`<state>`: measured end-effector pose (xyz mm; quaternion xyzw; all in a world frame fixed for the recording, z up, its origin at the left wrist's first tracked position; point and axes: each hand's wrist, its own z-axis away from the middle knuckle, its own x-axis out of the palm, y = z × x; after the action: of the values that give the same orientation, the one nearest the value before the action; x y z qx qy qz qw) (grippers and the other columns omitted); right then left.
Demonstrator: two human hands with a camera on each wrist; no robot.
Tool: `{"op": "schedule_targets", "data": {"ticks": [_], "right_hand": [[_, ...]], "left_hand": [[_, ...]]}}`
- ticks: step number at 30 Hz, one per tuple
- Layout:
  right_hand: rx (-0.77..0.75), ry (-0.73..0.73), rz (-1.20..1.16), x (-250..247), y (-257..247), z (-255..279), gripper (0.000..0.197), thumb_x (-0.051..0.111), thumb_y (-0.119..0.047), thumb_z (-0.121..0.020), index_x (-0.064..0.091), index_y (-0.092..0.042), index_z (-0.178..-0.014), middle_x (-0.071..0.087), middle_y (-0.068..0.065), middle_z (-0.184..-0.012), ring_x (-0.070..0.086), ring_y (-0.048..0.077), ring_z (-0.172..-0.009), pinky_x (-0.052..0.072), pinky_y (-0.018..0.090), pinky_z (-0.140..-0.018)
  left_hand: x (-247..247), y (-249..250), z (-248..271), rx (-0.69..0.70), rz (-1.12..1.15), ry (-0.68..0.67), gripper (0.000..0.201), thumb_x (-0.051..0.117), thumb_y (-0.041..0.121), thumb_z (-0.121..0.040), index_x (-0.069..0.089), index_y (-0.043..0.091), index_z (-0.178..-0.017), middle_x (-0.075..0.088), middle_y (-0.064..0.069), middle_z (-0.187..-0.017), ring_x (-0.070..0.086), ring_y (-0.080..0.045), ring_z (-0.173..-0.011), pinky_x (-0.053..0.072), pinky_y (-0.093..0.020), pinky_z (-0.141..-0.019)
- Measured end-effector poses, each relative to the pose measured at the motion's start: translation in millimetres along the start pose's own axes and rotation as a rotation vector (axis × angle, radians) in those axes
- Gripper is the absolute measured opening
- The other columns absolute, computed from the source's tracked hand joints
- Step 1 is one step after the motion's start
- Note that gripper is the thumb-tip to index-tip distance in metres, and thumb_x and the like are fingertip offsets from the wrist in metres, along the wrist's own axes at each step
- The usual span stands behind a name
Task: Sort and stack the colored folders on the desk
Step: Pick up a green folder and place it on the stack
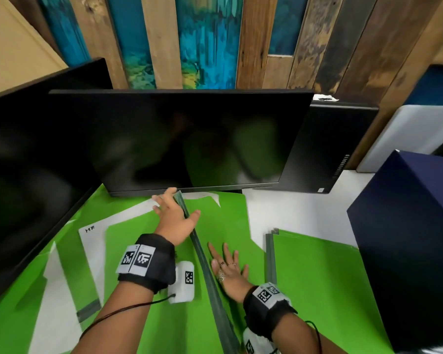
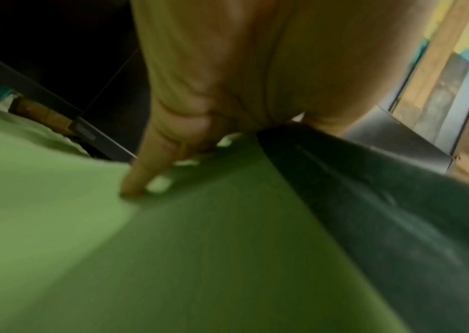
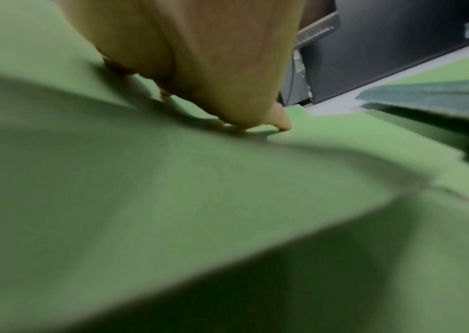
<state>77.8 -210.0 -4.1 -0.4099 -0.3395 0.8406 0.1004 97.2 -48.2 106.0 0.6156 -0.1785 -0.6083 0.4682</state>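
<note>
I see a white desk (image 1: 304,213) with dark monitors (image 1: 189,139) standing along its far and left edges and a dark blue box (image 1: 407,251) at the right.

Most of the near desk surface is covered by green folders. On the left lies a loose spread of folders (image 1: 69,264), overlapping at different angles, with white sheets showing between them; one sheet carries a small handwritten label I cannot read with certainty. On the right, just beside the blue box, sits a squared stack of folders (image 1: 317,277) with grey spines lined up along its left edge. I judge that stack to be the finished part of the job and the left spread to be what remains.

Between the two lies the folder in hand (image 1: 228,226), opened wide in the middle of the desk, its grey spine (image 1: 205,264) running from near to far.

My left hand (image 1: 174,215) is at the far end of that spine, thumb on one side and fingers spread on the other, clasping its raised edge. My right hand (image 1: 228,269) lies flat, fingers straight, pressing the right-hand cover and holding nothing.

Every folder I can see is green, so I cannot tell how the colours are being sorted.
</note>
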Motion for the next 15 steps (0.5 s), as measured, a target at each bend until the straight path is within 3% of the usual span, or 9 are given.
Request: {"op": "schedule_targets", "data": {"ticks": [2, 4, 5, 6, 7, 8, 10, 12, 15], "right_hand": [[-0.070, -0.030, 0.000, 2, -2, 5, 0.044, 0.010, -0.052, -0.097, -0.003, -0.058, -0.139, -0.020, -0.004, -0.156, -0.025, 0.026, -0.142, -0.018, 0.055, -0.111], [-0.106, -0.022, 0.007, 2, -5, 8, 0.044, 0.011, -0.051, -0.097, -0.004, -0.058, -0.139, -0.019, -0.005, -0.157, -0.024, 0.025, -0.143, -0.018, 0.054, -0.112], [-0.112, -0.010, 0.010, 2, -6, 8, 0.045, 0.010, -0.052, -0.097, -0.005, -0.058, -0.139, -0.019, -0.004, -0.157, -0.024, 0.024, -0.143, -0.018, 0.053, -0.112], [-0.121, 0.003, 0.003, 3, -6, 8, 0.046, 0.008, -0.058, -0.094, -0.006, -0.059, -0.138, -0.020, -0.004, -0.156, -0.024, 0.024, -0.143, -0.017, 0.053, -0.112], [-0.138, 0.017, -0.011, 3, -7, 9, 0.051, 0.004, -0.068, -0.086, -0.007, -0.060, -0.136, -0.020, -0.005, -0.156, -0.023, 0.023, -0.143, -0.017, 0.052, -0.112], [-0.161, 0.043, -0.033, 3, -9, 9, 0.061, -0.002, -0.079, -0.075, -0.007, -0.062, -0.133, -0.019, -0.006, -0.156, -0.022, 0.021, -0.143, -0.016, 0.052, -0.113], [-0.212, 0.133, -0.131, 5, -10, 8, 0.084, -0.006, -0.090, -0.058, -0.002, -0.059, -0.136, -0.012, -0.009, -0.157, -0.017, 0.014, -0.142, -0.012, 0.050, -0.115], [-0.212, 0.241, -0.313, 3, -14, 7, 0.086, 0.005, -0.087, -0.068, 0.012, -0.046, -0.143, 0.003, -0.007, -0.158, -0.004, 0.011, -0.145, -0.002, 0.046, -0.119], [-0.179, 0.406, -0.545, -4, -19, 8, 0.052, 0.028, -0.049, -0.096, 0.025, -0.029, -0.144, 0.021, -0.001, -0.156, 0.017, 0.011, -0.145, 0.011, 0.031, -0.120]], "left_hand": [[-2, -2, 0, -0.033, -0.013, -0.097, 0.080, 0.041, 0.019, -0.098, -0.024, 0.020, -0.144, -0.020, -0.023, -0.152, 0.015, -0.041, -0.142, 0.028, -0.039, -0.113], [-5, -4, 1, -0.060, -0.070, -0.122, 0.074, 0.031, 0.018, -0.101, -0.032, 0.012, -0.141, 0.013, -0.028, -0.152, 0.045, -0.036, -0.126, 0.041, -0.032, -0.096], [-6, -3, 3, -0.050, -0.088, -0.117, 0.072, 0.029, 0.017, -0.101, -0.029, 0.007, -0.142, 0.045, -0.027, -0.134, 0.059, -0.030, -0.106, 0.046, -0.029, -0.085], [-7, -2, 5, -0.030, -0.099, -0.100, 0.069, 0.029, 0.015, -0.101, -0.024, 0.002, -0.143, 0.061, -0.018, -0.099, 0.060, -0.022, -0.078, 0.047, -0.025, -0.067], [-8, 1, 8, -0.011, -0.107, -0.072, 0.065, 0.030, 0.013, -0.101, -0.015, -0.002, -0.145, 0.055, -0.008, -0.074, 0.050, -0.015, -0.060, 0.039, -0.021, -0.053], [-8, 2, 9, 0.017, -0.104, -0.037, 0.059, 0.031, 0.011, -0.100, -0.002, -0.006, -0.146, 0.046, -0.004, -0.065, 0.042, -0.012, -0.053, 0.032, -0.020, -0.048], [-9, 8, 12, 0.088, -0.081, 0.035, 0.043, 0.034, 0.008, -0.099, 0.025, -0.013, -0.136, 0.041, -0.001, -0.063, 0.039, -0.010, -0.052, 0.029, -0.023, -0.049], [-14, 19, 21, 0.168, -0.028, 0.070, 0.028, 0.035, 0.008, -0.099, 0.040, -0.012, -0.118, 0.038, 0.000, -0.062, 0.038, -0.011, -0.053, 0.033, -0.026, -0.056], [-27, 39, 43, 0.319, 0.038, 0.053, 0.014, 0.037, 0.012, -0.099, 0.041, 0.011, -0.085, 0.034, 0.002, -0.063, 0.035, -0.011, -0.056, 0.034, -0.028, -0.065]]}}
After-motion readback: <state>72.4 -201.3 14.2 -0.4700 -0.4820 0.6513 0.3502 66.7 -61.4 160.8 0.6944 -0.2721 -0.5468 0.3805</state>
